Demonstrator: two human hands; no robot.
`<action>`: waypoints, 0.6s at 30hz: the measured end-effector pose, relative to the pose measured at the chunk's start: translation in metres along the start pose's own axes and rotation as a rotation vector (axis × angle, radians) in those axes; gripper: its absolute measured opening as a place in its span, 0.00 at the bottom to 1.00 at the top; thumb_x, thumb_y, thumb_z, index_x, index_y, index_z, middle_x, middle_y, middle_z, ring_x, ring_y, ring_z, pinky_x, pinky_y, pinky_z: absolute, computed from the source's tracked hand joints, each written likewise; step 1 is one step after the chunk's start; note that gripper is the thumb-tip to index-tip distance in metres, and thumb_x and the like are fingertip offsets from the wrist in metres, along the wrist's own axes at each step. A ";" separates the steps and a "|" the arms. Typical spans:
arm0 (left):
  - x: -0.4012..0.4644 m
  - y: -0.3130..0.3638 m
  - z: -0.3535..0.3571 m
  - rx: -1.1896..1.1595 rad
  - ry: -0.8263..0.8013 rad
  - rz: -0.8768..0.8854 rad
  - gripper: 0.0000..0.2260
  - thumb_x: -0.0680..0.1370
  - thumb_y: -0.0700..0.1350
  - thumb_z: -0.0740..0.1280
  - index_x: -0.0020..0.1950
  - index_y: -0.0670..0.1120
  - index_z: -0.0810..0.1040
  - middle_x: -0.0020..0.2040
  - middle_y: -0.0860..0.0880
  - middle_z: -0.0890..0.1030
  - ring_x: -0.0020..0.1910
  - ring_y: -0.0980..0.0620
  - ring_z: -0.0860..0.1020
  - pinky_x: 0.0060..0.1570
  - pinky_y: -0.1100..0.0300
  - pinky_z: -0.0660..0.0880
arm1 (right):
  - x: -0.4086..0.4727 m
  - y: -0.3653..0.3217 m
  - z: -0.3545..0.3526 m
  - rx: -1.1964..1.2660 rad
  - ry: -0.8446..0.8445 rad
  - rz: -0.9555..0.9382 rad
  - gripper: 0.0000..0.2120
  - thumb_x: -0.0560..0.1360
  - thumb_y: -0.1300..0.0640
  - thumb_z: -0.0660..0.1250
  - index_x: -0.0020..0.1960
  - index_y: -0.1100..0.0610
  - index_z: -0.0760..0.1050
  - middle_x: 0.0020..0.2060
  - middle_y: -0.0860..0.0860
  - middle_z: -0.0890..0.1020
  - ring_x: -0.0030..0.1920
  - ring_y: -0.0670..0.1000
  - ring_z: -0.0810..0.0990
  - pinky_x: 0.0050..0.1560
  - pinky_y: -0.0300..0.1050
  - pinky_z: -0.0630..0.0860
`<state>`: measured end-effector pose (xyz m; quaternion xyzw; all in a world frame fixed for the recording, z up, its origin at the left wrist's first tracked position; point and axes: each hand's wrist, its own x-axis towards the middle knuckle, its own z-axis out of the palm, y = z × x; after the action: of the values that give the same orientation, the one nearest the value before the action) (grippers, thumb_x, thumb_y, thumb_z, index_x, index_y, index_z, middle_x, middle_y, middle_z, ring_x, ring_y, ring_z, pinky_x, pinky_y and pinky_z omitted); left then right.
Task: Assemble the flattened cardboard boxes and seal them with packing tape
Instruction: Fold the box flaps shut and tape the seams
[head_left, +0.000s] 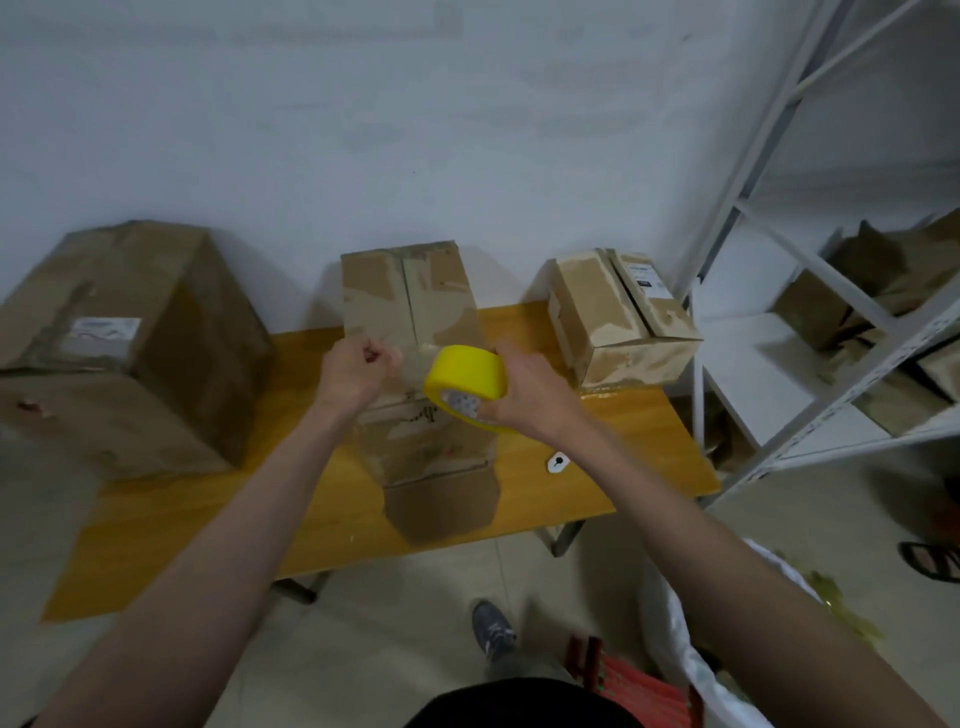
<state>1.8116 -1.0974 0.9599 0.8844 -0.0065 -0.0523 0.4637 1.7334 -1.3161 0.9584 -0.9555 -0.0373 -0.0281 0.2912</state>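
Right now my right hand (524, 395) grips the yellow tape roll (466, 382), fingers curled over its rim and thumb at the core, just at the near top edge of the middle box (415, 332). My left hand (353, 371) sits at nine o'clock from the roll, fingers curled tight as if pinching the free end of the tape; the strip itself is too clear and blurred for me to see, so I cannot say for sure that it is caught.

That box stands on the wooden table (218, 514), its top flaps closed with the seam running toward twelve o'clock. A large box (130, 343) stands at nine o'clock from it, a smaller box (618, 317) at two o'clock, and a small white tag (557, 461) lies on the table at five o'clock.

To do this well, I judge I should press the free end down on the near wall below the seam, keep the strip taut and centred on the seam, then draw the roll toward twelve o'clock, smoothing with my left fingers as it lays.
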 end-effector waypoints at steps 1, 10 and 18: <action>0.001 -0.003 -0.009 -0.035 0.002 -0.036 0.06 0.79 0.44 0.71 0.42 0.44 0.82 0.48 0.45 0.83 0.56 0.45 0.79 0.57 0.52 0.76 | 0.004 0.003 0.000 -0.018 0.000 0.007 0.30 0.68 0.48 0.76 0.64 0.53 0.67 0.42 0.46 0.70 0.42 0.52 0.73 0.32 0.50 0.69; -0.003 -0.031 -0.006 -0.292 -0.051 -0.214 0.09 0.76 0.43 0.74 0.52 0.39 0.83 0.47 0.49 0.82 0.46 0.53 0.78 0.40 0.66 0.74 | 0.035 0.023 0.000 -0.120 -0.079 -0.081 0.32 0.71 0.53 0.75 0.71 0.53 0.65 0.61 0.55 0.75 0.59 0.61 0.74 0.42 0.49 0.68; 0.010 -0.063 -0.015 -0.248 0.072 -0.341 0.09 0.75 0.45 0.75 0.48 0.39 0.84 0.44 0.47 0.83 0.44 0.52 0.78 0.47 0.59 0.75 | 0.064 0.002 -0.001 -0.397 -0.215 -0.158 0.26 0.72 0.57 0.71 0.68 0.49 0.67 0.58 0.53 0.79 0.54 0.60 0.79 0.39 0.52 0.77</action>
<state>1.8204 -1.0497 0.9155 0.8102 0.1664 -0.0986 0.5533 1.7968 -1.3147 0.9626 -0.9857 -0.1363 0.0446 0.0889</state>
